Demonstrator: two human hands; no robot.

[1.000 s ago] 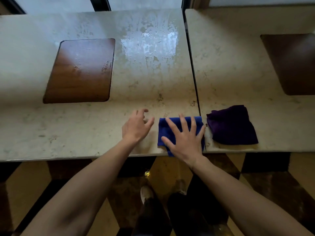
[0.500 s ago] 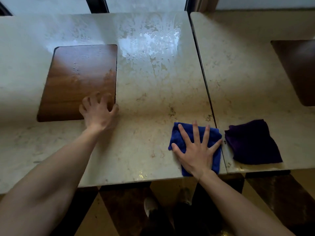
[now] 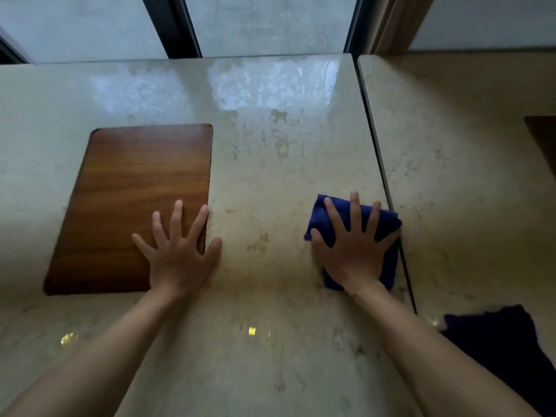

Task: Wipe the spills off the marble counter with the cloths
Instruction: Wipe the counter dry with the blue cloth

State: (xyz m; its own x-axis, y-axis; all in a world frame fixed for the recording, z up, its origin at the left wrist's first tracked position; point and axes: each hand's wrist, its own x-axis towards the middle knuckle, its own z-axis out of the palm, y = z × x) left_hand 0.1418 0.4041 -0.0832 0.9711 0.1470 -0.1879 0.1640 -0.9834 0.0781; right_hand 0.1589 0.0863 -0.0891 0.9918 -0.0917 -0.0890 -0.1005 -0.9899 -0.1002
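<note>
Surface [image 3: 270, 182]: pale marble, wet smears near the far edge.
Wood panel [image 3: 135, 206]: set into the marble, left.
Purple cloth [image 3: 505, 341]: lower right, untouched.
Left hand [image 3: 177, 254]: flat, fingers spread, overlapping the panel's edge.
Right hand [image 3: 355, 251]: splayed, pressing the blue cloth.
Blue cloth [image 3: 388, 224]: beside the seam.

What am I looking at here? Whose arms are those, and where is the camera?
There is no machine here, just a person. The camera sits on their head and looks down, so you see their own two arms reaching out. In front of them is a marble counter. The right hand lies flat, fingers spread, pressing a blue cloth onto the counter near a dark seam. The left hand holds nothing; it rests flat, partly on a brown wooden panel. A dark purple cloth lies at the lower right. The shiny, patchy area near the window looks wet.
</note>
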